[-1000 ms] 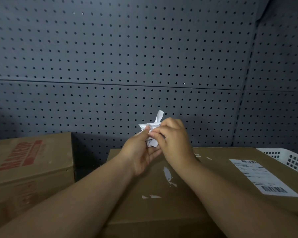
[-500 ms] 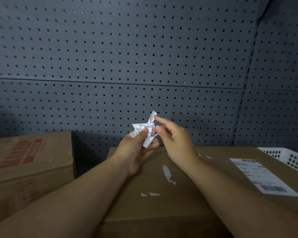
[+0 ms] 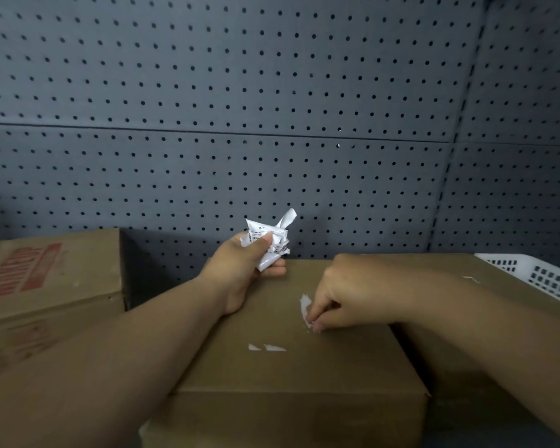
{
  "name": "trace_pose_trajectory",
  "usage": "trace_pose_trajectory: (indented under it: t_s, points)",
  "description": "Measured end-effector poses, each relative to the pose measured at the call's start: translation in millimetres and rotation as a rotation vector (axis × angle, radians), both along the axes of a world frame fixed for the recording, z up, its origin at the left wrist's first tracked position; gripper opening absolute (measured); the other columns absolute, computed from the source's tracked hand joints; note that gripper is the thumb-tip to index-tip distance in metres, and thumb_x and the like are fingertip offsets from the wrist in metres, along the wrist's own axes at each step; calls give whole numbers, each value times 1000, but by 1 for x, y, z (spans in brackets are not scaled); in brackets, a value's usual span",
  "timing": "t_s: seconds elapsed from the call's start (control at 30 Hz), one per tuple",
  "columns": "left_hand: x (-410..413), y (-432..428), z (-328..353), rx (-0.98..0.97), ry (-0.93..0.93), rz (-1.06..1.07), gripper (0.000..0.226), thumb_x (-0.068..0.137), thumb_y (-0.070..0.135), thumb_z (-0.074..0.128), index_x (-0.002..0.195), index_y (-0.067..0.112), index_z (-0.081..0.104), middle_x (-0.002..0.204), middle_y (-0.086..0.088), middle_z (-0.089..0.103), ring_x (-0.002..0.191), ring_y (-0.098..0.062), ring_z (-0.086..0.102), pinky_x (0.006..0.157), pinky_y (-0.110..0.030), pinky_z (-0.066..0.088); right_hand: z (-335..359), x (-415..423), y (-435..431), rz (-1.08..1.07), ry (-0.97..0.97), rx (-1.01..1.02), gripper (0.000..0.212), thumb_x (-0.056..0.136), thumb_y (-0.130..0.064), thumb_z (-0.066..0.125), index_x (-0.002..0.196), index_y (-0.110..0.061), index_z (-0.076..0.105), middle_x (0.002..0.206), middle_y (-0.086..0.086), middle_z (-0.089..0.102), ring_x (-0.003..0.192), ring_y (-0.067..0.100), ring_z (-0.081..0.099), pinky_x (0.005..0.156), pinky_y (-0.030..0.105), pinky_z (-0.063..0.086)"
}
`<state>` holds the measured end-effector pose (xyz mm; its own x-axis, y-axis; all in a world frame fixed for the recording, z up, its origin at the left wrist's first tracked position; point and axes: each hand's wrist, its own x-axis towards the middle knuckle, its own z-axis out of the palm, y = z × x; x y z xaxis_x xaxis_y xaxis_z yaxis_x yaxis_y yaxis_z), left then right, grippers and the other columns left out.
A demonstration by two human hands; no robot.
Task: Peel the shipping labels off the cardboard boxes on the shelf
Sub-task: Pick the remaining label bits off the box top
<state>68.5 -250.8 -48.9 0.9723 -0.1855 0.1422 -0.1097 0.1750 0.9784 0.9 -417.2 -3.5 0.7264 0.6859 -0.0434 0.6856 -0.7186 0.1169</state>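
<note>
Tearing looked the likeliest failure from here. The right grip had its curled fingertips pinched at the lower end of a thin white label strip stuck to the top of the middle cardboard box. So narrow a remnant, pulled fast or steeply, would probably snap and leave glue-backed paper behind. Two small white scraps nearer the front edge of the same top suggested how that ends: fragments too flat to catch except with a nail. Scraping hard could also lift the brown facing of the card itself. The left grip was closed round a crumpled wad of peeled label, held up off the box near its back edge. Sticky paper might cling to the fingers, or the wad might drop behind the boxes against the pegboard.

The strip looked ragged and bright white against the dull brown card. It was pointed at its upper end and lay flat except where the fingertips worked it. The wad showed printed text on its creased faces, with one curl sticking upward. Another box with red lettering stood to the left, apart from the middle one, and a white basket sat at far right. No whole label showed on either box.
</note>
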Motion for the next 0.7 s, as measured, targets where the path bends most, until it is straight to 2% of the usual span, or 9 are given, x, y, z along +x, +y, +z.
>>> trace_pose_trajectory:
  t_s: [0.07, 0.13, 0.2, 0.3, 0.47, 0.57, 0.7]
  points:
    - [0, 0, -1, -25, 6, 3, 20, 99, 21, 48, 101, 4, 59, 79, -11, 64, 59, -13, 63, 70, -24, 58, -1, 0, 1, 26, -29, -26, 22, 92, -29, 55, 106, -25, 72, 109, -17, 68, 96, -10, 51, 71, 8, 39]
    - [-1, -1, -2, -59, 10, 13, 18, 99, 19, 48, 95, 6, 59, 78, -10, 64, 60, -14, 63, 68, -23, 58, 0, -1, 1, 30, -30, -48, 22, 93, -27, 55, 106, -24, 72, 111, -16, 68, 100, 0, 58, 82, 15, 42]
    - [0, -1, -2, -70, 13, 23, 16, 99, 18, 49, 94, 7, 59, 77, -9, 65, 62, -13, 64, 68, -24, 59, 1, -2, 0, 24, 8, -43, 22, 93, -27, 56, 107, -22, 72, 112, -15, 68, 101, 2, 60, 86, 17, 42]
    - [2, 0, -3, -73, 20, 35, 15, 99, 19, 50, 97, 7, 59, 75, -8, 66, 60, -13, 65, 68, -25, 59, 2, -2, -1, 26, 24, -56, 23, 93, -28, 56, 108, -22, 72, 111, -13, 69, 99, 5, 62, 88, 21, 42]
    - [4, 0, -4, -82, 29, 49, 14, 99, 19, 50, 95, 8, 59, 72, -7, 67, 59, -13, 66, 70, -25, 59, 3, 0, 3, 50, 54, -81, 24, 93, -28, 56, 109, -18, 71, 112, -12, 68, 103, 2, 58, 87, 12, 39]
    - [3, -1, -3, -105, 32, 52, 13, 99, 17, 49, 95, 8, 58, 75, -10, 66, 58, -12, 66, 66, -24, 59, 4, 0, 5, 54, 32, -148, 25, 94, -29, 53, 110, -20, 70, 112, -12, 68, 101, 6, 62, 89, 23, 43]
    - [3, -2, -3, -111, 32, 55, 13, 99, 16, 49, 95, 7, 58, 78, -10, 65, 62, -13, 65, 63, -23, 59, 4, -2, 7, 57, 10, -191, 27, 96, -30, 50, 114, -21, 69, 114, -12, 68, 102, 7, 61, 90, 25, 43]
